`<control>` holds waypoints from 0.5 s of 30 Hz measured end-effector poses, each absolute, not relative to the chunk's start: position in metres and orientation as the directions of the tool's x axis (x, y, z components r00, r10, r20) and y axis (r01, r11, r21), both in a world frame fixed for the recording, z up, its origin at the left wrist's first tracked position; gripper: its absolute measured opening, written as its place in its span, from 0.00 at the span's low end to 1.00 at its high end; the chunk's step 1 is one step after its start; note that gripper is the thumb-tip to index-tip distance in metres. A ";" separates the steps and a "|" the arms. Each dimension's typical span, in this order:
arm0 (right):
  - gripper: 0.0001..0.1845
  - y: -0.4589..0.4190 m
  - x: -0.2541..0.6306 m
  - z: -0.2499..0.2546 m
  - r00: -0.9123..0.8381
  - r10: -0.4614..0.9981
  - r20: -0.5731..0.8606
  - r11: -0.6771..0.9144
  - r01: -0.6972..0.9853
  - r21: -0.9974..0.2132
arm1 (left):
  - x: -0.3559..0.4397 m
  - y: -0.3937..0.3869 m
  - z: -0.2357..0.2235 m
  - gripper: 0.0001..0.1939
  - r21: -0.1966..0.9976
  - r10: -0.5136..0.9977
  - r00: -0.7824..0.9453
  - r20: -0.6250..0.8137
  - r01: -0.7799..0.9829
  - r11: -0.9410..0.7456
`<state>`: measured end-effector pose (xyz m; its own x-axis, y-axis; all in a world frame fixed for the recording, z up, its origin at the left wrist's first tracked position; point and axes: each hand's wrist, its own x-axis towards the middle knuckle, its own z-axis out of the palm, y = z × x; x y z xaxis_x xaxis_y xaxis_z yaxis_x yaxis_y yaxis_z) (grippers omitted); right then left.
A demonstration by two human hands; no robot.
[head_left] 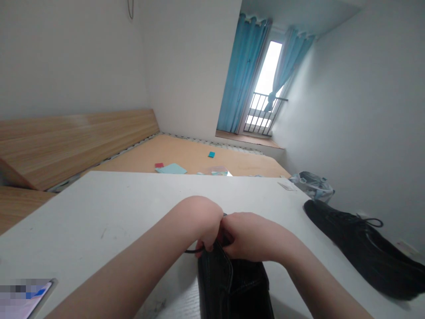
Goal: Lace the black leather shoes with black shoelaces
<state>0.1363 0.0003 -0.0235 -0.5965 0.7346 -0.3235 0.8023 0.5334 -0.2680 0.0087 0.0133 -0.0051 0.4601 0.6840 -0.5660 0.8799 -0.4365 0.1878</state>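
A black leather shoe (215, 283) stands on the white table right in front of me, its opening towards me. Both my hands meet over its laced part. My left hand (202, 223) is closed, fingers curled down, and a dark shoelace (191, 251) sticks out to the left beside its fingertips. Against it, my right hand (247, 237) is bent inward with thumb and fingers pinched at the laces. Its fingertips are mostly hidden, as is most of the lacing. To the right lies a second black shoe (361, 248), its lace tied in a bow.
The white table (116, 204) has a phone-like device (28, 301) at its near left corner and a small clear packet (287, 185) at the far right. A bag (314, 186) is beyond the right edge. Behind is a bed board (186, 148) with scattered papers.
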 end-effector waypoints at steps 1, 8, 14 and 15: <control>0.10 0.000 0.135 -0.025 -0.600 0.732 -0.322 0.531 0.799 -0.282 | 0.008 0.014 -0.005 0.22 0.190 0.680 0.456 -0.574 0.882 -0.430; 0.03 0.017 0.144 -0.028 -0.672 0.644 -0.366 0.494 0.730 -0.471 | 0.004 0.017 -0.005 0.14 0.186 0.699 0.485 -0.526 0.867 -0.461; 0.02 0.036 0.165 -0.023 -0.574 0.793 -0.204 0.297 0.657 -0.693 | -0.003 0.024 0.004 0.07 0.274 0.778 0.574 -0.256 0.815 -0.511; 0.03 0.039 0.167 -0.021 -0.539 0.828 -0.156 0.275 0.631 -0.725 | -0.003 0.025 0.004 0.09 0.297 0.804 0.563 -0.192 0.814 -0.499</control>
<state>0.1669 0.0389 -0.0214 -0.5390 0.8277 -0.1559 0.6313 0.2745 -0.7253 -0.0032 0.0252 0.0042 0.5633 0.8038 -0.1916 0.8138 -0.4994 0.2974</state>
